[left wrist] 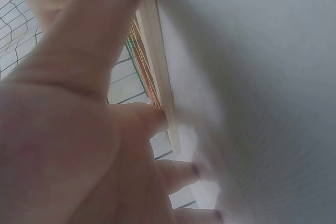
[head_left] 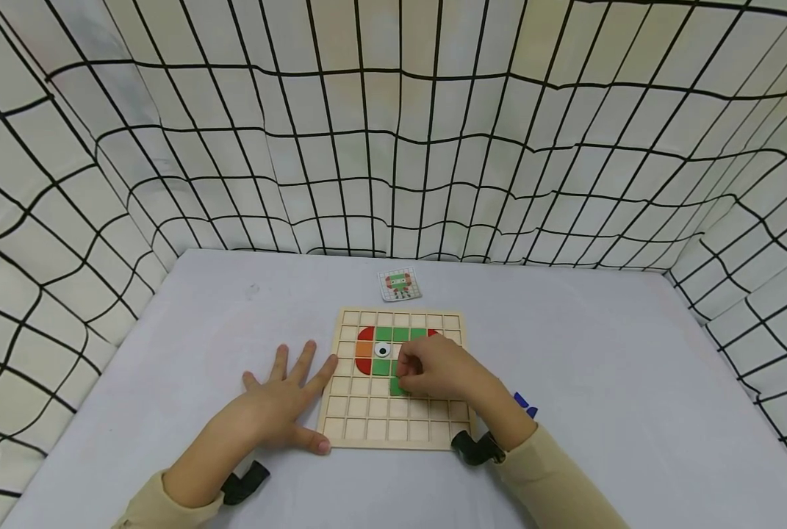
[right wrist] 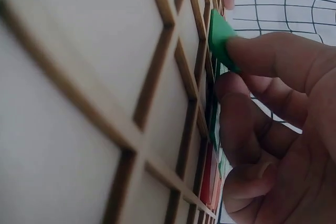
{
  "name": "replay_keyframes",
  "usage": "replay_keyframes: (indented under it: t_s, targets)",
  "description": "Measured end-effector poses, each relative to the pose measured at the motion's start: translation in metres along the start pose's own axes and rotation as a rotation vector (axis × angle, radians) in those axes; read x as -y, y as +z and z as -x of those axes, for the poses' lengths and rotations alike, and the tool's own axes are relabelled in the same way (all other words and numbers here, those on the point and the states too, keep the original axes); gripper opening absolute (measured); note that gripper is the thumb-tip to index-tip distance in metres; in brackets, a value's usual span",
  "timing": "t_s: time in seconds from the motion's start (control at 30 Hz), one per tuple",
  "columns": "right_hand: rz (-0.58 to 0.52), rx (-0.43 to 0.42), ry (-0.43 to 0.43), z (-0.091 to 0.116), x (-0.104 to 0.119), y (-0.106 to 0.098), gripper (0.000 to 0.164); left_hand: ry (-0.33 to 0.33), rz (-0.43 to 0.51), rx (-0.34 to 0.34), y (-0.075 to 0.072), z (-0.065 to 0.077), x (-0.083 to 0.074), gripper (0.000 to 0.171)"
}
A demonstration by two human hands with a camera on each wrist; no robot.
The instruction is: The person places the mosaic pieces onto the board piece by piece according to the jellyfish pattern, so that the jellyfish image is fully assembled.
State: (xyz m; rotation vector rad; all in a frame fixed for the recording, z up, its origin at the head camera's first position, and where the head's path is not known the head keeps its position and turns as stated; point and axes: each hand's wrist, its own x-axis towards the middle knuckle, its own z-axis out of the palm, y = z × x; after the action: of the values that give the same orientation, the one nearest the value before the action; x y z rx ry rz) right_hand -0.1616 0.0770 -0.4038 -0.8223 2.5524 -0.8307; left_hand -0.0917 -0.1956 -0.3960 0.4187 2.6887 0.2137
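Note:
A wooden grid board (head_left: 356, 427) lies on the white table, with red, orange and green tiles and a googly-eye tile (head_left: 383, 350) set in its upper cells. My left hand (head_left: 270, 411) is spread flat beside it, thumb and index finger against the board's left edge. Over the middle of the grid, my right hand (head_left: 441, 367) pinches a green tile (right wrist: 222, 39) between thumb and finger. In the right wrist view that tile stands tilted at the grid ribs, its lower edge close to the cells. My right hand hides part of the pattern in the head view.
Beyond the board's far edge lies a small pattern card (head_left: 400, 284). Several blue pieces (head_left: 525, 404) lie by my right forearm, partly hidden. Black netting (head_left: 393, 154) stands around the back and sides of the table.

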Motion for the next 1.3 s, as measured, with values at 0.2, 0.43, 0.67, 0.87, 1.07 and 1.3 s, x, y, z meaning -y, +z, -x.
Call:
replay_keyframes:
  t_s: [0.2,0.43,0.67,0.87,1.07,1.3]
  targets:
    - [-0.005,0.023,0.012,0.003,0.0,-0.001,0.007,0.002,-0.001,-0.001,0.0,0.0,0.0,0.128]
    - [-0.031,0.005,0.009,0.011,-0.015,-0.006,0.009,0.004,-0.001,-0.002,0.0,-0.001,0.0,0.128]
    - [-0.085,-0.063,0.033,0.029,-0.039,-0.027,0.003,0.001,-0.006,-0.002,0.0,-0.001,-0.001,0.128]
    - [-0.104,-0.102,0.098,0.048,-0.057,-0.05,0.007,-0.006,0.0,0.008,0.0,-0.001,0.0,0.128]
    - [-0.071,-0.126,0.183,0.061,-0.074,-0.065,0.01,-0.022,0.003,0.01,0.001,-0.002,0.001,0.128]
    - [-0.043,-0.137,0.244,0.069,-0.087,-0.069,0.012,-0.014,0.013,0.014,0.001,-0.001,0.001,0.128]
